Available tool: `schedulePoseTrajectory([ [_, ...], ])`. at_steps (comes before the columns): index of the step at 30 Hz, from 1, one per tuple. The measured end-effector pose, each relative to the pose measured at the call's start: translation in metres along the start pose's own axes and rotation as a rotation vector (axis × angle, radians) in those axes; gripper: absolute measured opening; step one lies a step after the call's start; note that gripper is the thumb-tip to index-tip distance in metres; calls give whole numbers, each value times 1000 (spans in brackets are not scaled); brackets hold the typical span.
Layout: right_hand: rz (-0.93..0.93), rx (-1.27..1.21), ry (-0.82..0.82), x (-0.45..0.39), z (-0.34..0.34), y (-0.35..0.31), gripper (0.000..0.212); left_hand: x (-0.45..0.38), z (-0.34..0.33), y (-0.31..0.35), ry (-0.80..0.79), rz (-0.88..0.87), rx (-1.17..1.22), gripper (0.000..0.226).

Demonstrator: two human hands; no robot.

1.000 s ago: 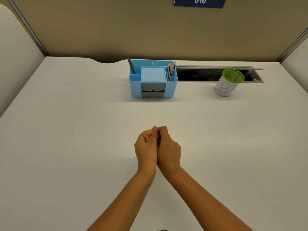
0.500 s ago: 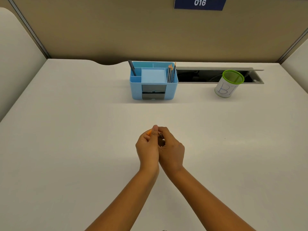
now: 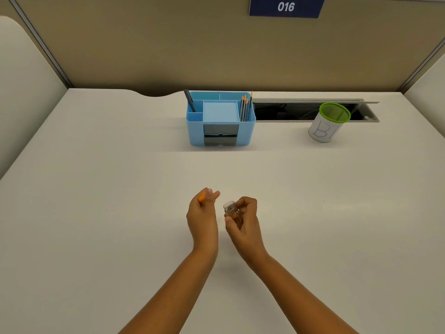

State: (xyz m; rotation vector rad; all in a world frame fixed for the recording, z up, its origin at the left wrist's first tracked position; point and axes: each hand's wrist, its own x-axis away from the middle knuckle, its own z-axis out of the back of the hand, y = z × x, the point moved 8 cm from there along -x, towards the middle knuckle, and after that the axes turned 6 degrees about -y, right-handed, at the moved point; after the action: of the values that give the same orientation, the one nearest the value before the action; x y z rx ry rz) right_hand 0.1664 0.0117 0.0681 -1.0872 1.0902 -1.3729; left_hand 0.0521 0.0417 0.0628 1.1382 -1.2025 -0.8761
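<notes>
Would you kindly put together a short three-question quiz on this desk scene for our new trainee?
1. True or false: the right hand holds a small clear bottle.
2. Multiple choice: where is the orange piece? A) pinched in the left hand; B) lying on the table; C) fitted on the bottle.
3. Fill in the gap: the pencils stand at the ___ end of the blue organizer.

Key: 1 true; 2 A; 3 right.
</notes>
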Motion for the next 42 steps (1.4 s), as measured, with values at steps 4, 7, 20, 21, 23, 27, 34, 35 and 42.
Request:
schedulePoseTrajectory([
  [4,-50,-256,23,-2,8,8,20,2,5,-13,10,-88,-162,20],
  [7,-66,-305,29,-6,14,8,21,1,5,-24,-58,-160,-303,17],
  [20,-187,-463,91,-37,68,10,14,-14,-7,-35,-152,-343,-785,31],
  [21,-185,-504,93,-40,73,10,16,-14,-9,-35,-153,-352,-797,32],
  [23,-174,-577,104,-42,81,11,20,-14,-10,-34,-154,-377,-823,35],
  [27,-136,-685,148,-48,95,12,24,-14,-9,-34,-146,-413,-826,35],
  [34,-30,-680,282,-70,131,1,22,-17,-9,-39,-132,-409,-856,30],
  [35,-12,-703,313,-75,139,0,22,-16,-10,-39,-131,-413,-858,30],
  [42,111,-880,506,-112,209,-8,16,-16,-11,-37,-120,-438,-883,28],
])
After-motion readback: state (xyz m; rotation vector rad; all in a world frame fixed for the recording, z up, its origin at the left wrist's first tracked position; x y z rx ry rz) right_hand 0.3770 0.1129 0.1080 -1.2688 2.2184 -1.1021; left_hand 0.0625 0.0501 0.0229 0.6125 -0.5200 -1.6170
